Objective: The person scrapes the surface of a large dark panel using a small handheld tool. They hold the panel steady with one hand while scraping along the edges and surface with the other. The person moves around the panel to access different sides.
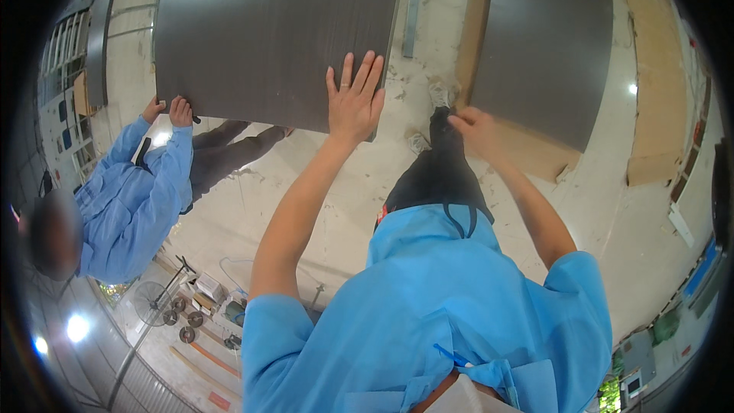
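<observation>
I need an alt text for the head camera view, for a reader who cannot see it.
A person in a light-blue shirt lays the left hand flat on a large dark panel; the right hand is near a second dark panel with brown cardboard along its edges. At left, a co-worker in blue has both hands at the first panel's near-left corner.

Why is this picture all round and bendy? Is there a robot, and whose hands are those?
No robot here, just a person with bare hands! A wide camera on their head looks down, so straight edges bend and you see their own blue shirt. Their left hand lies flat on a big dark panel. Their right hand is curled near a second dark panel, which lies on cardboard; I can't tell whether it holds anything. On the left, another person has fingers at the first panel's edge.
</observation>
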Motion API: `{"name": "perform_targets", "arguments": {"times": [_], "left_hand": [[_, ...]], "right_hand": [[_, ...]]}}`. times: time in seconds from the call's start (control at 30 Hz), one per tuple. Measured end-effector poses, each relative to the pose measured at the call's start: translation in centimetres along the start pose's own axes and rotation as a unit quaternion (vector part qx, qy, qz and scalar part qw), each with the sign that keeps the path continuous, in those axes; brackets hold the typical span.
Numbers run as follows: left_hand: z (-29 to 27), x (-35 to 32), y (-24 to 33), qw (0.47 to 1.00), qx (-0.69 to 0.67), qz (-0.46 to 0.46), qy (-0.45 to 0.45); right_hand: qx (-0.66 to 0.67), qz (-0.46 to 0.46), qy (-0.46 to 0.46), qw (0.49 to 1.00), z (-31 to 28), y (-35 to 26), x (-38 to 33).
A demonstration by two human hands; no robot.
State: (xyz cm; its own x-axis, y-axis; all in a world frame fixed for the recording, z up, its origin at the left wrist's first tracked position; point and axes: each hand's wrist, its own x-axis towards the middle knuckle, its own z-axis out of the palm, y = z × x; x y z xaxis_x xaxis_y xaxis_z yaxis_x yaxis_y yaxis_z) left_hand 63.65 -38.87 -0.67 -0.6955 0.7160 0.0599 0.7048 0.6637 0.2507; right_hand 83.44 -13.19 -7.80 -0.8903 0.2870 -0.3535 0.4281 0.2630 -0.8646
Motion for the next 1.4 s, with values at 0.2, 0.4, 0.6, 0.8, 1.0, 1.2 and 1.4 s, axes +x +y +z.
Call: {"name": "perform_targets", "arguments": {"times": [0.2,0.4,0.6,0.8,1.0,1.2,1.4], "left_hand": [[1.5,10.0,-0.2,0.999,-0.002,0.015,0.052],[1.8,11.7,0.3,0.998,0.014,-0.018,0.050],[0.2,-0.1,2.4,0.996,-0.032,-0.053,0.062],[0.7,-13.7,3.0,0.997,-0.007,-0.079,0.014],[5.1,-26.6,3.0,0.905,-0.118,-0.397,-0.096],[6.3,-23.6,7.1,0.659,-0.628,-0.413,0.005],[3.5,-22.0,8.1,0.590,-0.697,-0.408,-0.014]], "right_hand": [[0.009,0.087,0.001,0.996,-3.7,-0.8,3.5],[-0.053,0.002,-0.099,0.994,-0.1,-5.5,4.2],[-0.071,-0.036,-0.100,0.992,0.8,-8.9,4.8],[-0.028,0.009,-0.061,0.998,1.7,-9.8,2.3],[0.083,0.065,-0.089,0.991,6.1,-8.7,-4.3],[0.126,0.138,-0.106,0.977,10.3,-8.2,-8.2],[0.187,0.141,-0.126,0.964,10.8,-8.2,-9.2]]}}
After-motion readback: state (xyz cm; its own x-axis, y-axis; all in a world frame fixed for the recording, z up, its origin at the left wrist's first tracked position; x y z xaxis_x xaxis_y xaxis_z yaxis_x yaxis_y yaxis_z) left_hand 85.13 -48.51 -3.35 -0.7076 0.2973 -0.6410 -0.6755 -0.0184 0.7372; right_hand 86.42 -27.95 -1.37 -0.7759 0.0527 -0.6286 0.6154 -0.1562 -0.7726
